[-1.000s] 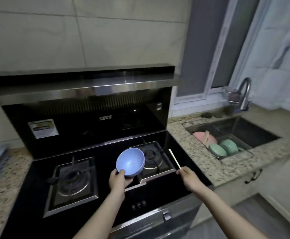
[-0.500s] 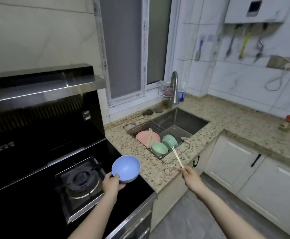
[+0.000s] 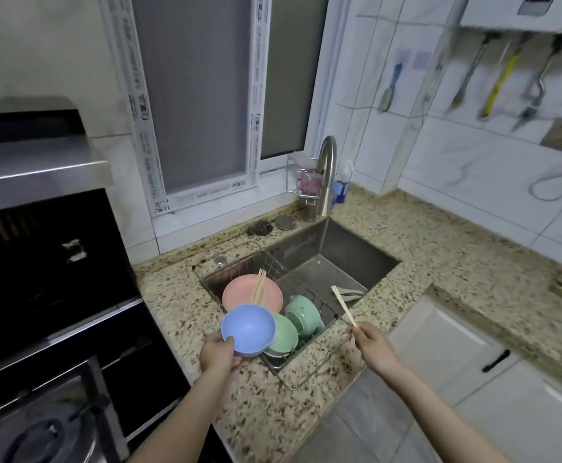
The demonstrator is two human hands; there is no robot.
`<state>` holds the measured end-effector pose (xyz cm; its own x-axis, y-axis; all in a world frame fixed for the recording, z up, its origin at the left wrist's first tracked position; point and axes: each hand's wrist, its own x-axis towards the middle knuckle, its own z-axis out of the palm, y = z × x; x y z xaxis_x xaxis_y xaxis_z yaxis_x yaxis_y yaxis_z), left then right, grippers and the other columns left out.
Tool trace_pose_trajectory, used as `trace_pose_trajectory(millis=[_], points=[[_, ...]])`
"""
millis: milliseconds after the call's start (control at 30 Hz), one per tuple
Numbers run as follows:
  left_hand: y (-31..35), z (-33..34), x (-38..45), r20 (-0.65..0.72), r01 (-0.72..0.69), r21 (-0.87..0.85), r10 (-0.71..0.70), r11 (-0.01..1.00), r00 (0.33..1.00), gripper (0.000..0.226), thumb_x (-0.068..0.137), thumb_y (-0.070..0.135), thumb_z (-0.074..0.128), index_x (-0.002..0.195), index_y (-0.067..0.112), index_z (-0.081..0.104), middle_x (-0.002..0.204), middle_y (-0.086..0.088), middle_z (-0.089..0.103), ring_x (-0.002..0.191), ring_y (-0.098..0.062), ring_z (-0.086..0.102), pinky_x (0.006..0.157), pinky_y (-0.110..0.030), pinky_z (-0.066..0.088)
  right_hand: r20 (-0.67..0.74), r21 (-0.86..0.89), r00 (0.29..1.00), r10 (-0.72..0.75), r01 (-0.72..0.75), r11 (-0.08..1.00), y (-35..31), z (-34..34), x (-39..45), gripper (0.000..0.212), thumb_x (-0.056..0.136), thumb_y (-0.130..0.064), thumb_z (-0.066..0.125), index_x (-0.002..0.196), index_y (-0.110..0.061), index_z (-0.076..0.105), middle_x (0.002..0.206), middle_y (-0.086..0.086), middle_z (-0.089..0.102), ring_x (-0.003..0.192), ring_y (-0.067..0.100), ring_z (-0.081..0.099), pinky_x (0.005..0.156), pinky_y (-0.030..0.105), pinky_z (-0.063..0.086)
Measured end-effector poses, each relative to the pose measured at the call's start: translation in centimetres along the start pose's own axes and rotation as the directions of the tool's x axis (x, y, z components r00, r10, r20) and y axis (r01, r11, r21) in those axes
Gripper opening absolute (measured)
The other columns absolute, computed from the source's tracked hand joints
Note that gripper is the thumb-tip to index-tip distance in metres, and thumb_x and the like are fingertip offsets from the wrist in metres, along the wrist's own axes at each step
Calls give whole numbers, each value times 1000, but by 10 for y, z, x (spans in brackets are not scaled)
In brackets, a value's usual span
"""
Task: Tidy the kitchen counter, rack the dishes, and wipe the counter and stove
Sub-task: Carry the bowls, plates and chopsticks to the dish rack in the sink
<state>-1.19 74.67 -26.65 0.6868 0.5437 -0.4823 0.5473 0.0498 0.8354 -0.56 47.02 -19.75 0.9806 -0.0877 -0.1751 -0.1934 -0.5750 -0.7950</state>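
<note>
1. Head view, and both hands are loaded! The left hand (image 3: 218, 353) grips the blue bowl (image 3: 248, 329) by its near rim, thumb curled over the lip, holding it tilted above the near-left corner of the wire rack (image 3: 316, 364) that sits in the sink (image 3: 346, 259).
2. The right hand (image 3: 371, 345) pinches a pair of chopsticks (image 3: 343, 305) at their near end, tips pointing out over the rack's right edge.
3. Already in the rack: a pink plate (image 3: 244, 290) with more chopsticks lying on it, and two green bowls (image 3: 298, 324) leaning on edge.
4. Handling call: that blue bowl looks like light, stiff plastic, probably smooth, so the rim grip suits it. The chopsticks are thin, rigid and apt to roll or slip through the wires.
5. Hard to read: the bowl hides the rack slot beneath it, the pale utensil on the sink floor is unclear, and the hanging tools on the wall are blurred.
</note>
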Motion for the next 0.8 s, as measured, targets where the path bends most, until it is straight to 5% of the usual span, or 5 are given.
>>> trace_pose_trajectory(millis=[100, 200, 467, 600, 800], points=[[1, 18, 18, 45, -68, 181, 61, 981, 997, 26, 91, 9, 53, 114, 0, 59, 113, -21, 63, 51, -14, 51, 42, -22, 38, 31, 6, 999, -4, 4, 1000, -1, 1, 34, 23, 99, -16, 43, 85, -13, 61, 72, -8, 51, 69, 7, 46, 59, 24, 30], [0, 35, 37, 120, -147, 278, 117, 949, 986, 8, 86, 6, 56, 84, 9, 63, 86, -18, 64, 70, -27, 52, 55, -25, 36, 90, -27, 996, -18, 20, 999, 0, 9, 72, 31, 99, -16, 44, 71, -21, 52, 69, -8, 49, 67, 7, 45, 62, 20, 35], [16, 78, 74, 265, -313, 492, 203, 812, 943, 23, 75, 27, 50, 66, 10, 62, 65, -9, 59, 82, -28, 62, 62, -34, 36, 359, -37, 933, -24, 40, 999, -9, 39, 185, 31, 102, -19, 38, 96, 1, 61, 86, 14, 56, 85, 17, 46, 60, 27, 27], [23, 99, 90, 224, -249, 692, 127, 678, 966, 20, 93, 23, 50, 94, 11, 66, 99, -15, 67, 95, -30, 62, 78, -38, 46, 490, 11, 871, -47, 48, 999, -15, 54, 239, 27, 102, -19, 37, 83, -6, 51, 78, 17, 46, 70, 17, 41, 58, 26, 29], [29, 122, 97, 104, -109, 715, 50, 691, 993, 33, 100, 28, 38, 124, 14, 56, 129, -8, 58, 116, -25, 55, 95, -36, 45, 640, -22, 763, -92, 138, 990, -19, 78, 305, 25, 100, -20, 41, 92, -7, 60, 81, 7, 59, 73, 15, 53, 59, 20, 39]])
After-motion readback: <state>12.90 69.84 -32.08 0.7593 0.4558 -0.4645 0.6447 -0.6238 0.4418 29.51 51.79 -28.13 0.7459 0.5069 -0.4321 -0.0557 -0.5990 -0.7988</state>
